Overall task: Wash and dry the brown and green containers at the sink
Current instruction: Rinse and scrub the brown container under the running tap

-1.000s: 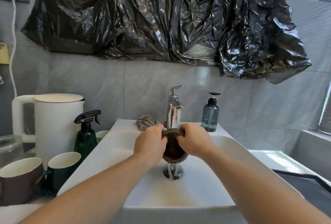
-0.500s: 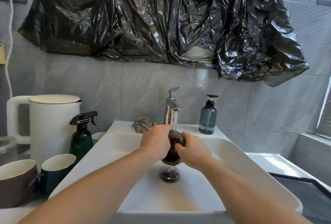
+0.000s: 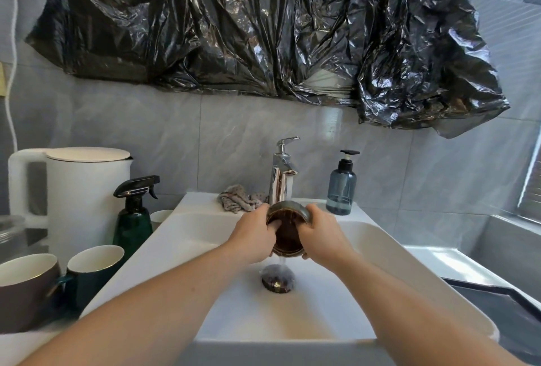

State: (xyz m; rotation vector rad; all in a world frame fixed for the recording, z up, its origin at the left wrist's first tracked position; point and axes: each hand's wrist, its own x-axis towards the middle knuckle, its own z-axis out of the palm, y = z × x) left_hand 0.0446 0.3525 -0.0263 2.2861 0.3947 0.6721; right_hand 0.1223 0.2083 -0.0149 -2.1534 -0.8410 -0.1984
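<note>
- Under the tap [image 3: 282, 173], both hands hold the brown container [image 3: 288, 229] above the drain [image 3: 277, 280], its mouth now tipped back toward the person.
- Left hand [image 3: 256, 238] has fingers curled inside it; right hand [image 3: 320, 238] grips the rim.
- Water drains below: rinsing continues, drying not yet begun.
- Green cup [image 3: 93, 270] waits beside the sink [image 3: 380, 251].

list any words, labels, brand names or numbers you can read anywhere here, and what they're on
None can be read.
White electric kettle: no marking shows.
Dark green spray bottle: no label shows.
Blue-grey pump bottle: no label shows.
Brown glazed cup held under the tap: no text shows.
</note>
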